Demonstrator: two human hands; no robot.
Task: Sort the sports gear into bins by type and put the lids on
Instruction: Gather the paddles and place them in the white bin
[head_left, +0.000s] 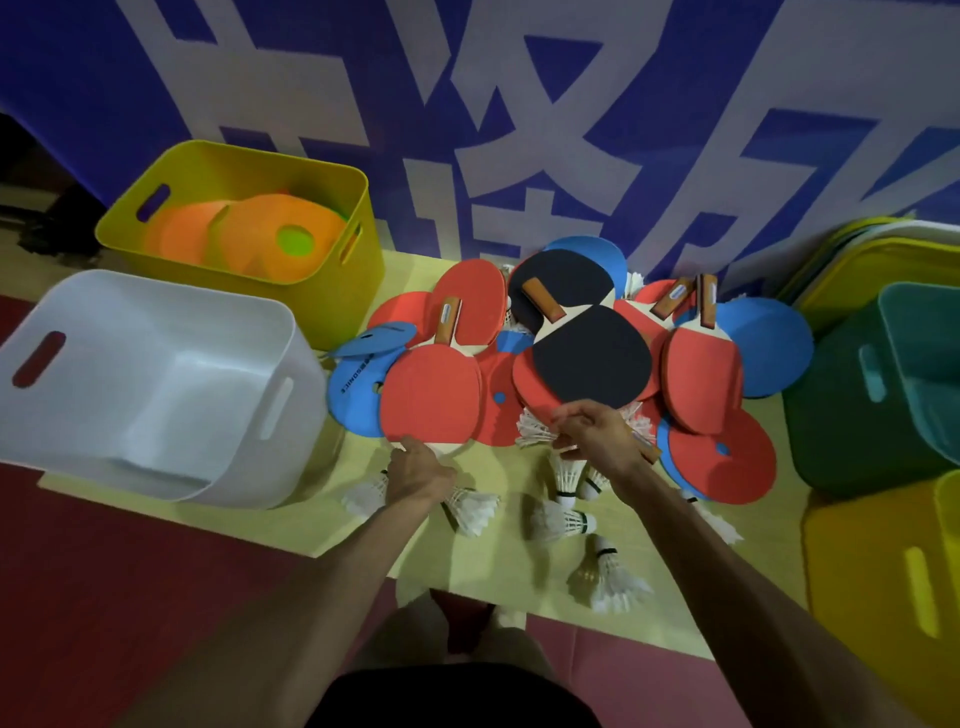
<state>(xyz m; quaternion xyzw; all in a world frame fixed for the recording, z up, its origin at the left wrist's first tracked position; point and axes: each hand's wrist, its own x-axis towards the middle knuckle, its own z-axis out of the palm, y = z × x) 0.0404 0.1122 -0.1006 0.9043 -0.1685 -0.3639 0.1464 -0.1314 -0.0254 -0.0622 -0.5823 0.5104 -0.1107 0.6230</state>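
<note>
A pile of table-tennis paddles, red and black, lies on the pale yellow mat, mixed with flat red discs and blue discs. Several white shuttlecocks are scattered in front of the pile. My left hand is closed at the near edge of the red paddle, on its handle end. My right hand is closed on a wooden handle under the black paddle, among shuttlecocks. Orange discs lie in a yellow bin.
An empty white bin sits tilted at the left. At the right stand a green bin and another yellow bin, with stacked lids behind them. A blue banner wall backs the mat; red floor lies in front.
</note>
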